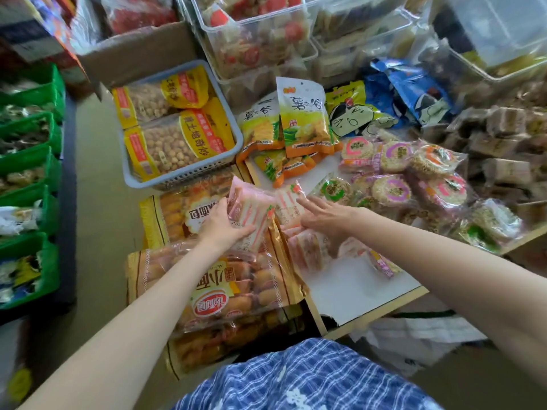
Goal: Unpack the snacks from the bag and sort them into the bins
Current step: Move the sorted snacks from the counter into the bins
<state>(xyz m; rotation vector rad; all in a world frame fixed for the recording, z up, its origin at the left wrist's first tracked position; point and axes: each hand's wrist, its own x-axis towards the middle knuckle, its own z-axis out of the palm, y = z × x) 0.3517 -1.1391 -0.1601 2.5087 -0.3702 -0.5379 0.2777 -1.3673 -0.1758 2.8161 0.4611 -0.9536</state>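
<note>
At centre, above the bread bags: pink-striped snack packet (pixel 251 208), clear wrapper with pink and white stripes.
Packet axis: long axis runs from upper left to lower right, upper end tilted toward the grey basket (pixel 228 134), lower end against the palm.
Left hand (pixel 220 223): grips the packet from the left side, thumb on top of it, fingers curled underneath; forearm reaches in from the lower left.
Second packet (pixel 288 208): same pink kind, just right of the first, lying flatter on the white board (pixel 355 294).
Right hand (pixel 322 217): fingers spread and fairly straight, tips touching the second packet, palm down over more pink packets (pixel 307 253); forearm comes in from the right.
Bread bags (pixel 219 291): gold-edged, stacked below the hands, long sides running left to right.
Grey basket contents: two yellow bags of nuts (pixel 165 146).
Behind the hands: green-and-yellow crisp bags (pixel 305 119) standing upright.
Right of the hands: round rice cakes (pixel 393 187) in clear wrappers, piled.
Left edge: green bins (pixel 47 161) in a row, filled with snacks.
Far top: clear tubs (pixel 257 34).
</note>
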